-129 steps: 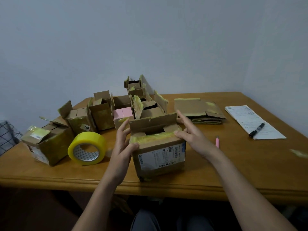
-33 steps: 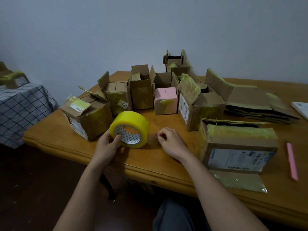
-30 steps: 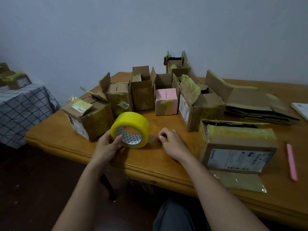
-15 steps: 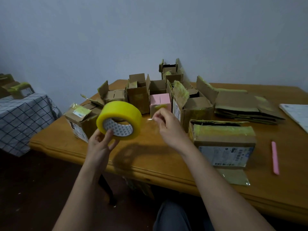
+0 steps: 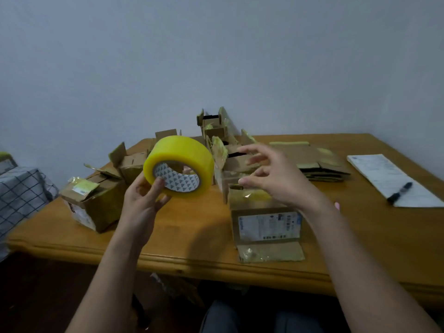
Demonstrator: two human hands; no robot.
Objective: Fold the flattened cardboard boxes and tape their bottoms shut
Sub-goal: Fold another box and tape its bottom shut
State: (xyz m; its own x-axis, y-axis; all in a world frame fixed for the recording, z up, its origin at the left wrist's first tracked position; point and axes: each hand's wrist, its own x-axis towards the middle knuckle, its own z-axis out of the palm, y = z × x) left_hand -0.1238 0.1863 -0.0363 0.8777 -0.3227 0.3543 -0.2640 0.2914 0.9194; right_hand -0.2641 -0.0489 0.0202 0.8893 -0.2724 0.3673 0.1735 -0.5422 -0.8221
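1. At the far left edge a checked cloth (image 5: 21,188) is seen, draped over a surface beside the desk (image 5: 197,239).
2. A taped cardboard box (image 5: 96,205) is set on the desk's left part, with a row of open-topped small boxes (image 5: 131,164) ranged behind it toward the wall.
3. The tape roll (image 5: 179,165) is held up above the desk, clear of its surface, by the left hand (image 5: 141,203); the thumb is hooked inside the patterned core and the fingers are curled under the yellow outer rim, so the roll sits at the top of the grip, tilted with its open core toward the camera.
4. The right hand (image 5: 276,179) is raised just right of the roll with fingers spread and loosely bent (somewhat blurred); whether a tape end is pinched in that grip cannot be told.
5. The labelled box (image 5: 268,222) is placed directly beneath the right hand, near the front edge of the desk, its printed label facing the camera and one tape-covered flap lying flat on the desk in front.
6. Behind the right hand a stack of flattened cardboard (image 5: 322,164) is laid on the desk.
7. At the far right a sheet of paper (image 5: 389,176) is seen with a black marker (image 5: 400,193) resting on it.
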